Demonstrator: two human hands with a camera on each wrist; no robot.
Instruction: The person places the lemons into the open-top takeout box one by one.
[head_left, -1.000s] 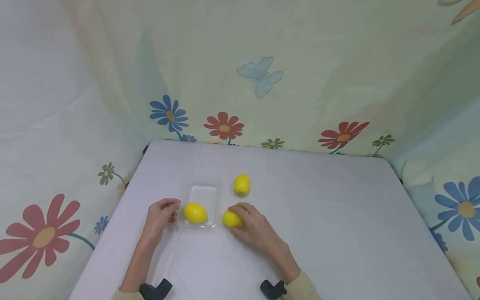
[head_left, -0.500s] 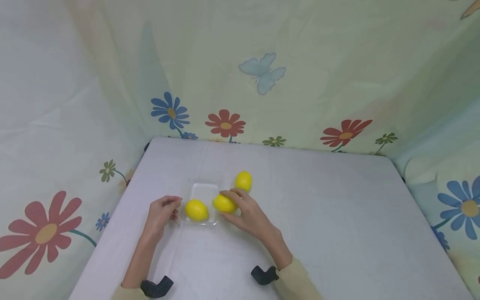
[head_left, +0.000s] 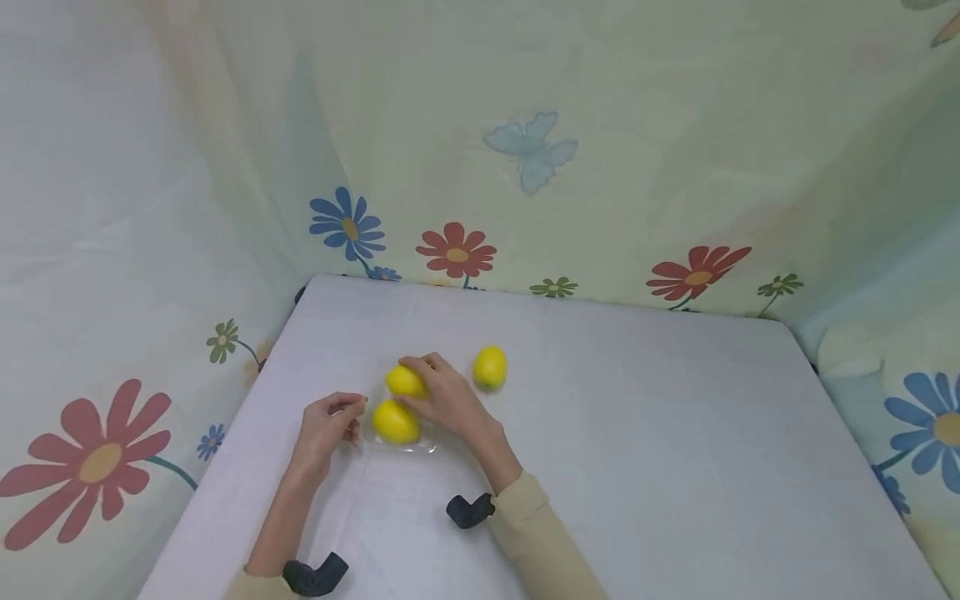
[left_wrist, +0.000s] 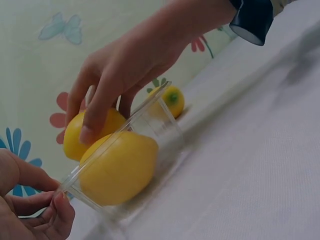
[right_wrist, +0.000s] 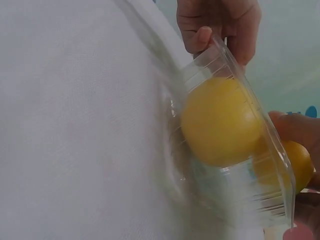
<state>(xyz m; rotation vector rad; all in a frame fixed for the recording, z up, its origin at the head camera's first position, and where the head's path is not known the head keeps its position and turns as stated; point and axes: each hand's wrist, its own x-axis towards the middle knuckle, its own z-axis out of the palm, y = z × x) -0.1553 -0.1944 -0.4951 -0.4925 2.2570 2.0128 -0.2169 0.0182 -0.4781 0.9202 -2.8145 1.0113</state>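
Observation:
A clear plastic tray [head_left: 420, 447] lies on the white table, with one yellow lemon [head_left: 395, 422] in its near end. My left hand [head_left: 351, 412] pinches the tray's left rim [left_wrist: 67, 186]. My right hand [head_left: 417, 375] grips a second lemon [head_left: 403, 381] at the tray's far end, just behind the first. In the left wrist view this held lemon [left_wrist: 85, 134] sits partly behind the tray wall; I cannot tell whether it touches the bottom. A third lemon [head_left: 490, 367] lies on the table to the right of the tray.
The white table [head_left: 637, 433] is walled on three sides by a floral cloth [head_left: 525, 167]. Its left edge runs close to my left forearm. Black wrist mounts [head_left: 468, 510] show at both sleeves.
My right hand lifted a lemon from the table right of the tray and carried it left and away to the tray's far end. The left hand kept its pinch on the rim.

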